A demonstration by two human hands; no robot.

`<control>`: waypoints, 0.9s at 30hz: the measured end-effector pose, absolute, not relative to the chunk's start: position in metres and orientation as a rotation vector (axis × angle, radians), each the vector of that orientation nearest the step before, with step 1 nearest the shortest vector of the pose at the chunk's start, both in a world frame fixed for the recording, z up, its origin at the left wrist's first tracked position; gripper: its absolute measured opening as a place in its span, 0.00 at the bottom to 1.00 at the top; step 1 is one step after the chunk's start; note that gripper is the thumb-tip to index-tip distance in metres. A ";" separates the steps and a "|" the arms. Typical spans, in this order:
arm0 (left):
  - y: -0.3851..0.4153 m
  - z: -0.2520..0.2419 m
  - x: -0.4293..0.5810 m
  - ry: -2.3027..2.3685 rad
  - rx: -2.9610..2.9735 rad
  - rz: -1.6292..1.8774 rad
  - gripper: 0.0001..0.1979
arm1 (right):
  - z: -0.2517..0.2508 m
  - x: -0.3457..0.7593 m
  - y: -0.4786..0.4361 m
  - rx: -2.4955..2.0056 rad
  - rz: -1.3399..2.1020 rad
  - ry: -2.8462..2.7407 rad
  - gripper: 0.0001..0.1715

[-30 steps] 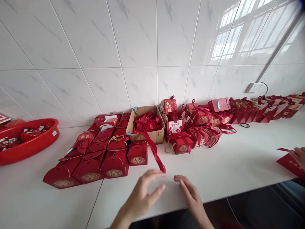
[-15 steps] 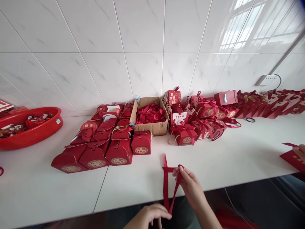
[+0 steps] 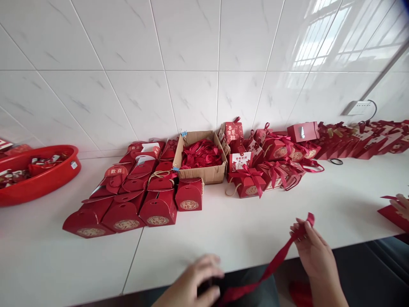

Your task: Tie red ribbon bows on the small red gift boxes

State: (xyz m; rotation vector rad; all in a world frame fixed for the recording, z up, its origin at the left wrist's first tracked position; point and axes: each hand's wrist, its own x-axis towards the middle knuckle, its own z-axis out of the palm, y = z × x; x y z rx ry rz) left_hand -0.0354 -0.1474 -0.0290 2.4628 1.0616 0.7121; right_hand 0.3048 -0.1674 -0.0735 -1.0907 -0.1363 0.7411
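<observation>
My right hand (image 3: 315,249) pinches one end of a long red ribbon (image 3: 276,261) between thumb and fingers, over the front part of the table. The ribbon slants down to the left, past the table edge, toward my left hand (image 3: 200,279). That hand, slightly blurred, is at the front edge with thumb and fingers apart; the ribbon's lower part runs out of view near its thumb. Behind it stands a small red gift box (image 3: 189,195) with gold print and a rope handle.
Rows of red boxes (image 3: 126,213) stand left of a cardboard box (image 3: 204,175) full of red ribbons. Ribbon-tied boxes (image 3: 251,185) are on its right. A red basin (image 3: 47,181) holds wrapped items at far left. Another person's hand (image 3: 401,207) touches a red box at far right.
My right hand has moved right and drawn the ribbon out into a long slanting strip. My left hand has risen slightly, its fingers now spread from the thumb.
</observation>
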 end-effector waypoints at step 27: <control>-0.044 0.005 -0.012 1.287 2.252 1.318 0.14 | -0.060 0.243 -0.165 -1.182 1.180 -0.524 0.21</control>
